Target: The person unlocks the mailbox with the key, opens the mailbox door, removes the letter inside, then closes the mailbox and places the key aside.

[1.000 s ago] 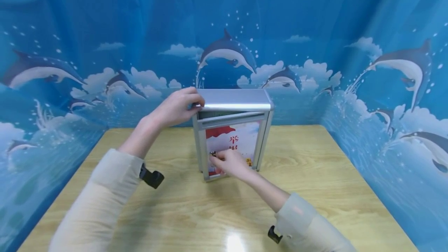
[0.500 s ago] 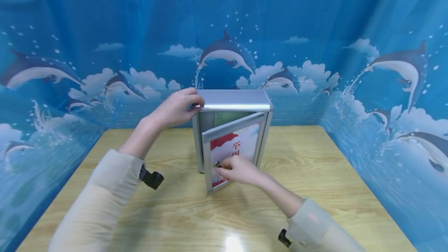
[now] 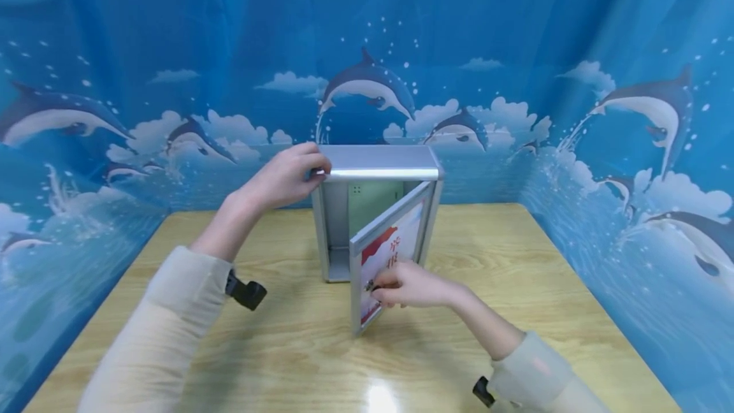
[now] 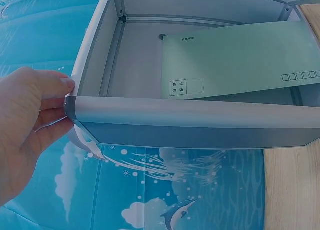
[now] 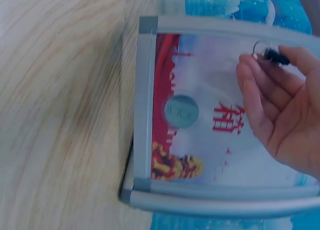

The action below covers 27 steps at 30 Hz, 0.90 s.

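Now that the door [image 3: 380, 257] has swung further out than it stood half a second ago, the head view shows well into the box [image 3: 378, 159], which stands upright on the table [image 3: 287, 349]. A green envelope [image 3: 367, 206], only a strip beforehand, shows much more of its face inside, and the free edge of the door juts toward the person. The right hand [image 3: 410, 285] has travelled with that edge, while the left hand [image 3: 289, 174] has stayed at the box's top left corner. With the front this far open, the envelope looks reachable, though neither hand touches it.

From the left wrist, the thumb and fingers are bent about the corner and grip it, which probably steadies the box against the pull. The envelope sits aslant inside, apparently against the back wall, its printed squares facing out.

From the right wrist, the fingers are curled in, thumb and forefinger closed on the black head of a key [image 5: 276, 56] with a ring [image 5: 256, 49] beside it. It is probably in the door's lock, acting as a handle; the lock itself cannot be made out.
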Each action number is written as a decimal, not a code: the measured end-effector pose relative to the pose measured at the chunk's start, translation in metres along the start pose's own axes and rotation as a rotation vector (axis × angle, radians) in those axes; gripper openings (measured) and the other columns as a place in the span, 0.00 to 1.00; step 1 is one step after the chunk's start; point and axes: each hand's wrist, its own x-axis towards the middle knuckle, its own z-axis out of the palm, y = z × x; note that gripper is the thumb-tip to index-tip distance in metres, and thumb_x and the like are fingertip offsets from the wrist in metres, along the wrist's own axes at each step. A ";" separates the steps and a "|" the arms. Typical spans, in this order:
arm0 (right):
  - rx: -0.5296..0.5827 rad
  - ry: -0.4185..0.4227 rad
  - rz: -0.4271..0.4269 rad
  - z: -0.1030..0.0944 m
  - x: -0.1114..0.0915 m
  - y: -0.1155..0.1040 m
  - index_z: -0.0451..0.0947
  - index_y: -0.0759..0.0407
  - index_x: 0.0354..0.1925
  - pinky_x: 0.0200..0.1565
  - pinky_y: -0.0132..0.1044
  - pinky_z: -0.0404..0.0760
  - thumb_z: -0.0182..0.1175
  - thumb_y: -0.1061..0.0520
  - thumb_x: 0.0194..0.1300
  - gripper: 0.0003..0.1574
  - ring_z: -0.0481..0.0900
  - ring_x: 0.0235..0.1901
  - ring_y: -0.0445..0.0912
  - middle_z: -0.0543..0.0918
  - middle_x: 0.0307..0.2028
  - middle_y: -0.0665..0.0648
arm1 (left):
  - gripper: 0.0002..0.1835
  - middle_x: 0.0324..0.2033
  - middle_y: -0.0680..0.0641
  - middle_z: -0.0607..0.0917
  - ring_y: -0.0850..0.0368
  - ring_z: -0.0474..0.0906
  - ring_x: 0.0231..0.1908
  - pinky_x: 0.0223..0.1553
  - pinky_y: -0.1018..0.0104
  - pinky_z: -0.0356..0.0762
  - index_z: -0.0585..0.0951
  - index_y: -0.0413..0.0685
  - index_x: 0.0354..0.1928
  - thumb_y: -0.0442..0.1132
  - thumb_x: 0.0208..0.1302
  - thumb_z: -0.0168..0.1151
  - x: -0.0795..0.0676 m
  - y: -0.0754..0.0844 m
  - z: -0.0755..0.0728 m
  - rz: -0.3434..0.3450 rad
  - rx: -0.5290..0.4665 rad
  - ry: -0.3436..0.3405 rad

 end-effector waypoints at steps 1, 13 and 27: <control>0.024 -0.015 0.000 -0.002 -0.002 0.002 0.79 0.61 0.29 0.25 0.33 0.79 0.54 0.54 0.65 0.13 0.76 0.22 0.39 0.79 0.22 0.55 | 0.07 0.36 0.46 0.77 0.53 0.72 0.37 0.38 0.60 0.74 0.81 0.42 0.40 0.29 0.62 0.57 0.000 0.000 0.000 -0.001 0.001 0.003; 0.296 -0.180 0.022 -0.016 -0.030 0.026 0.79 0.69 0.42 0.32 0.45 0.81 0.53 0.58 0.67 0.15 0.80 0.34 0.55 0.83 0.32 0.56 | 0.07 0.36 0.46 0.76 0.53 0.71 0.36 0.36 0.61 0.73 0.81 0.42 0.40 0.29 0.62 0.58 0.000 -0.002 -0.002 0.000 -0.008 0.018; 0.673 -0.227 -0.110 -0.025 -0.073 0.066 0.73 0.80 0.39 0.24 0.43 0.80 0.52 0.64 0.66 0.15 0.80 0.31 0.43 0.80 0.28 0.70 | 0.07 0.36 0.47 0.76 0.55 0.71 0.36 0.36 0.63 0.73 0.81 0.43 0.40 0.30 0.62 0.58 -0.002 0.000 0.000 -0.014 -0.012 0.020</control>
